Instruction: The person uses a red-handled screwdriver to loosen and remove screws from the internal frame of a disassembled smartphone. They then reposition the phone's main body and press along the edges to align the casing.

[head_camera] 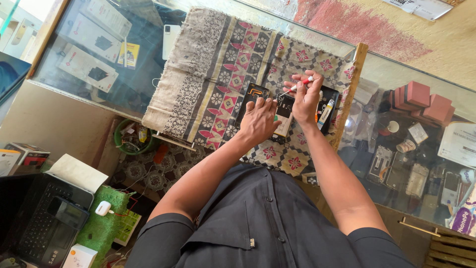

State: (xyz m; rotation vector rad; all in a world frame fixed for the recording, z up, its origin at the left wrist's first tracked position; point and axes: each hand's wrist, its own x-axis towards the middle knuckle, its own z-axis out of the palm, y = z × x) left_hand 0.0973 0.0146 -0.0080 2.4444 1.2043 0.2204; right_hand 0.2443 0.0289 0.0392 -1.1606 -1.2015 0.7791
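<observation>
At the far left, a black laptop (37, 218) sits low beside a green mat (101, 223) that carries a small white charger (103, 208). Further right, a glass-topped counter (74, 74) shows boxed items beneath its pane. A patterned cloth (218, 69) with flower and diamond motifs is spread over the glass.

The left hand (258, 121) reaches forward from a bent elbow, forearm angled up and to the right, palm down. Its fingers lie flat and slightly spread on an opened phone (283, 114), which rests on the cloth near the centre of the counter; the grip is a pressing hold, not a pinch. Just left of the hand lies a separated black phone back (252, 97) with orange detail, touching the cloth.

The right hand (306, 97) comes in from a straighter forearm, wrist bent downward. Its fingers are pressed together around a red-and-white screwdriver (297, 87), whose tip points left onto the upper part of the opened phone. Beside this hand, a black tray (328, 111) holds a small white tube.

At the right, red blocks (421, 99) and phone parts lie under the glass.
</observation>
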